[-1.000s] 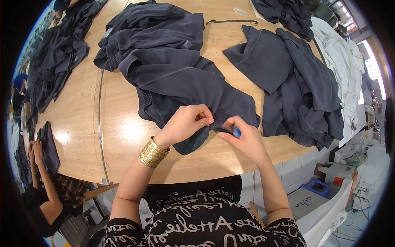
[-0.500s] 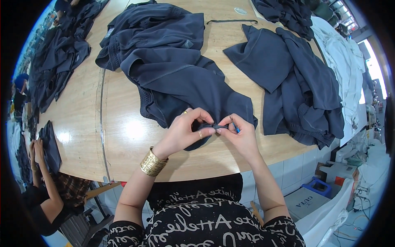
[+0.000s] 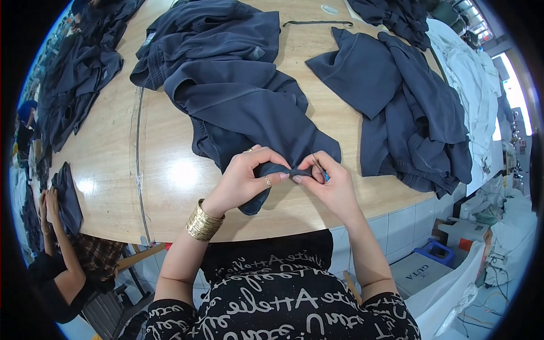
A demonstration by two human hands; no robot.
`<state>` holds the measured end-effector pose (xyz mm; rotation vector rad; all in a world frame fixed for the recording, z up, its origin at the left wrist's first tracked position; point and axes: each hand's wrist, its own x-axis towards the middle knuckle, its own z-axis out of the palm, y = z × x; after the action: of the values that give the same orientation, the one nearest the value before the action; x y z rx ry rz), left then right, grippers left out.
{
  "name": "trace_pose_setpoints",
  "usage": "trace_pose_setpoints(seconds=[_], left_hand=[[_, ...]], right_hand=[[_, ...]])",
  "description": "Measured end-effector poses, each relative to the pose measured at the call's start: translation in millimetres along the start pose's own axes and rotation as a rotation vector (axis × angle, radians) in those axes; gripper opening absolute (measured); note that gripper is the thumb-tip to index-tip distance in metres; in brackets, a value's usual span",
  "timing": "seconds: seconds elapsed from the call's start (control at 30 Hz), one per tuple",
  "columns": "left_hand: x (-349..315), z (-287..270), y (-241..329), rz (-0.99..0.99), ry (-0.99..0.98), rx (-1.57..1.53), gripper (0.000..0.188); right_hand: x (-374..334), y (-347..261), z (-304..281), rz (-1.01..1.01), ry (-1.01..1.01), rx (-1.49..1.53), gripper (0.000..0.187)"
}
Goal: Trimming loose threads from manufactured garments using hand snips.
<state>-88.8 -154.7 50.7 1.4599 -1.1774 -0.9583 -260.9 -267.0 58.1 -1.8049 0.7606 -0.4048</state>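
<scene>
A dark navy garment (image 3: 243,107), perhaps shorts or trousers with a gathered waistband, lies spread on the table in front of me. My left hand (image 3: 241,180) pinches a fold of its near edge between thumb and fingers. Close beside it, my right hand (image 3: 335,187) pinches the same fold, the fingertips of both hands almost meeting. Tucked in the right hand is a small tool with a blue end (image 3: 326,177) and a thin dark metal part; its kind is mostly hidden by the fingers. A flap of the garment hangs below my left hand.
More navy garments (image 3: 413,119) lie to the right, with another heap (image 3: 195,34) behind the held one. A dark strip (image 3: 317,23) rests at the far side. White cloth (image 3: 464,79) covers the right edge. At left, another person's hands (image 3: 50,207) hold dark fabric.
Both hands keep their pinch on the garment. The fold has turned a little, and its loose flap shows more below my left hand. The view has shifted slightly.
</scene>
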Motion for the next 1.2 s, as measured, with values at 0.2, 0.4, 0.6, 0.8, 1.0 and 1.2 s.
trace_pose_setpoints(seconds=[0.2, 0.4, 0.6, 0.8, 1.0, 1.2], left_hand=[[-8, 0, 2, 0.114, 0.05, 0.155, 0.012], [-14, -2, 1, 0.078, 0.082, 0.055, 0.015], [-19, -5, 3, 0.047, 0.122, -0.033, 0.014], [-19, -7, 2, 0.025, 0.088, 0.002, 0.012], [-20, -8, 4, 0.031, 0.086, 0.026, 0.013], [-20, -7, 5, 0.058, 0.091, 0.086, 0.013]], right_hand=[[-3, -18, -12, 0.015, -0.096, 0.125, 0.031], [-12, -12, -15, -0.129, -0.078, -0.016, 0.038], [-14, -25, -15, -0.078, -0.139, -0.207, 0.035], [-13, -14, -5, -0.191, -0.025, -0.236, 0.028], [-12, -15, -1, -0.271, 0.006, -0.306, 0.027], [-11, -19, 1, -0.312, 0.006, -0.368, 0.026]])
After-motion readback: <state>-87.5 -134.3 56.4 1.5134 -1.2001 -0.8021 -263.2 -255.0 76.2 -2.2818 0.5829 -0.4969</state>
